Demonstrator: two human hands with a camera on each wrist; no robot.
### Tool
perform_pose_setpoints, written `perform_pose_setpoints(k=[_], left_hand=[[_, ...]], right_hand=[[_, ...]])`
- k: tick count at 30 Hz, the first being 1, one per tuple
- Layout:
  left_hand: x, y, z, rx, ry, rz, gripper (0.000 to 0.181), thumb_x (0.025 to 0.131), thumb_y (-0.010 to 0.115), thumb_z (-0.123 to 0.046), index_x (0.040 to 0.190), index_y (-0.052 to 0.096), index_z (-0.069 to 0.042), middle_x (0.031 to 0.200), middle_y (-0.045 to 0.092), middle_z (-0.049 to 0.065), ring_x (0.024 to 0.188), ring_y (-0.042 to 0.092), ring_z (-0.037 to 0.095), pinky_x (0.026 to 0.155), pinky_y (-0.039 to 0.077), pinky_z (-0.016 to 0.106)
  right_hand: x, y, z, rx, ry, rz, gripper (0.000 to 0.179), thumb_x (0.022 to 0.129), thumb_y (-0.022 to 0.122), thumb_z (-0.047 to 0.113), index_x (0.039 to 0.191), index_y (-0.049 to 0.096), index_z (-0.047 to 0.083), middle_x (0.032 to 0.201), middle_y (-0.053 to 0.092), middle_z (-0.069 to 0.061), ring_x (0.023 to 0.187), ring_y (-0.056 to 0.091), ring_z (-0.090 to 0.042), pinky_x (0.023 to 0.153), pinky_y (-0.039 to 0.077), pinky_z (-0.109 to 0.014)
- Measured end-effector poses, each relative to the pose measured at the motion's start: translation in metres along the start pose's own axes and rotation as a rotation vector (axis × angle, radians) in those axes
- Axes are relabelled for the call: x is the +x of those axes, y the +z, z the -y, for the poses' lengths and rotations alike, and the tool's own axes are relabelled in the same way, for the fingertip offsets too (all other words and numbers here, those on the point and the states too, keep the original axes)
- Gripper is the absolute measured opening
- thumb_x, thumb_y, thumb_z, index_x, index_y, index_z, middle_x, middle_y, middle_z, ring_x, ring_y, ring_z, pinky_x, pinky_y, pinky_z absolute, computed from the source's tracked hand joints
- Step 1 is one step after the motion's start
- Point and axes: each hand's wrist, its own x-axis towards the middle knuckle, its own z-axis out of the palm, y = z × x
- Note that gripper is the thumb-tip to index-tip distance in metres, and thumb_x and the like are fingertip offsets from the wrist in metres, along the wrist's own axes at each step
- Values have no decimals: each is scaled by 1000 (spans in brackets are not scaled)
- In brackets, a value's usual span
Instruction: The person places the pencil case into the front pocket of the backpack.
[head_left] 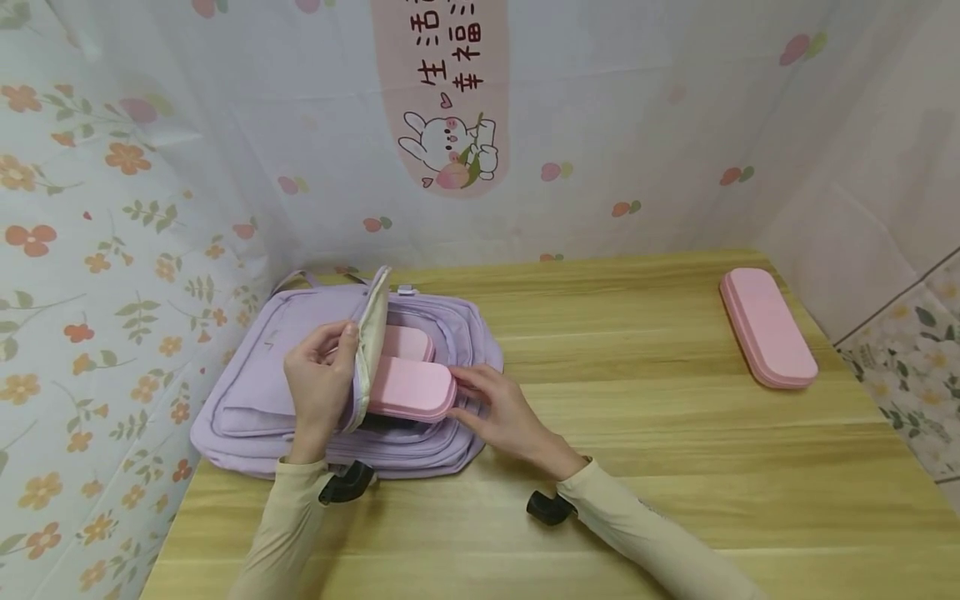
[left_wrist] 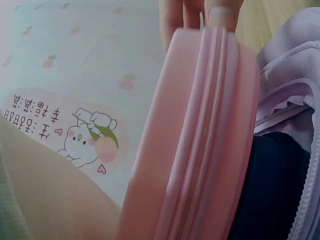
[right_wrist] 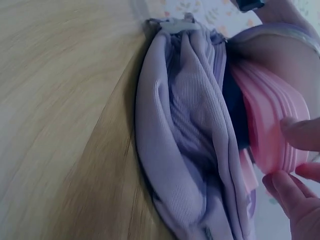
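A lilac backpack [head_left: 258,367] lies on the table with its front pocket unzipped. My left hand [head_left: 318,379] pinches the edge of the pocket's flap [head_left: 375,321] and holds it raised. Partly inside the opening is a pink pencil case [head_left: 412,385] with rounded ends and a ridged band along its side. My right hand [head_left: 510,412] grips its right end between thumb and fingers, also plain in the right wrist view. The flap covers the case's left end. Behind it, a second pink case [head_left: 408,342] shows partly in the pocket. Dark lining [left_wrist: 272,185] appears beside the held case in the left wrist view.
Another pink case [head_left: 768,327] lies at the right rear of the wooden table [head_left: 637,400]. A patterned cloth [head_left: 622,125] with a rabbit print hangs along the back edge, and a flowered cloth [head_left: 97,250] borders the left side.
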Motion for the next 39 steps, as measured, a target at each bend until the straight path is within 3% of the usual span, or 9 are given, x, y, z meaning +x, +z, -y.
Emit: perform_pose_setpoints(k=[4, 8, 10, 16, 24, 27, 31, 33, 39], left_hand=[[-1, 1, 0, 2, 1, -4, 16, 94, 67, -1, 97, 74, 13, 90, 72, 35, 69, 69, -8, 65, 56, 10], [-1, 2, 0, -7, -2, -7, 15, 93, 69, -2, 96, 75, 12, 86, 76, 18, 68, 69, -7, 64, 57, 12], [-2, 3, -1, -10, -1, -5, 15, 93, 69, -2, 96, 75, 12, 85, 76, 15, 69, 70, -6, 65, 57, 12], [-2, 5, -1, -24, -4, 6, 17, 94, 69, -2, 98, 74, 13, 92, 72, 34, 71, 70, -6, 67, 57, 12], [-4, 4, 0, -9, -17, 4, 17, 94, 69, -3, 97, 74, 13, 92, 71, 36, 72, 70, -8, 67, 57, 11], [-4, 2, 1, -6, -19, 2, 17, 94, 69, -3, 97, 74, 13, 89, 74, 27, 73, 70, -7, 67, 57, 11], [-4, 0, 2, -7, -23, 3, 16, 93, 70, -3, 97, 75, 12, 83, 77, 3, 73, 70, -7, 66, 57, 11], [-4, -1, 3, -1, -20, 8, 16, 93, 70, -3, 97, 75, 11, 82, 76, 0, 72, 70, -7, 65, 56, 10], [-4, 0, 7, 23, -1, 52, 15, 93, 69, -2, 98, 74, 12, 90, 74, 28, 74, 69, -9, 67, 57, 10]], right_hand=[[6, 9, 1, -48, 27, -50, 55, 78, 83, -5, 128, 60, -12, 120, 68, -26, 109, 70, -36, 93, 59, -35], [10, 16, 1, -116, 49, -91, 51, 76, 87, 3, 121, 65, -6, 115, 73, -20, 102, 72, -32, 87, 61, -36], [13, 20, 1, -133, 58, -107, 48, 76, 88, 5, 118, 67, -4, 112, 75, -18, 98, 73, -31, 85, 62, -36], [19, 26, 1, -55, 95, -122, 45, 76, 87, 2, 116, 67, -5, 112, 74, -20, 99, 74, -34, 86, 62, -38], [23, 33, 0, -16, 159, -102, 46, 77, 86, 2, 118, 68, -6, 113, 74, -23, 100, 75, -33, 87, 61, -37], [24, 33, -1, -17, 161, -92, 46, 78, 86, 3, 119, 68, -6, 117, 73, -22, 101, 74, -33, 86, 61, -36], [24, 32, -2, 2, 158, -69, 46, 79, 85, 2, 121, 67, -7, 121, 71, -23, 103, 74, -33, 88, 61, -34], [23, 30, -2, 14, 155, -53, 45, 81, 82, -1, 122, 66, -8, 121, 70, -24, 104, 73, -34, 90, 60, -33], [20, 22, -4, -10, 125, -16, 44, 84, 75, -8, 126, 63, -9, 121, 70, -27, 107, 71, -38, 93, 59, -37]])
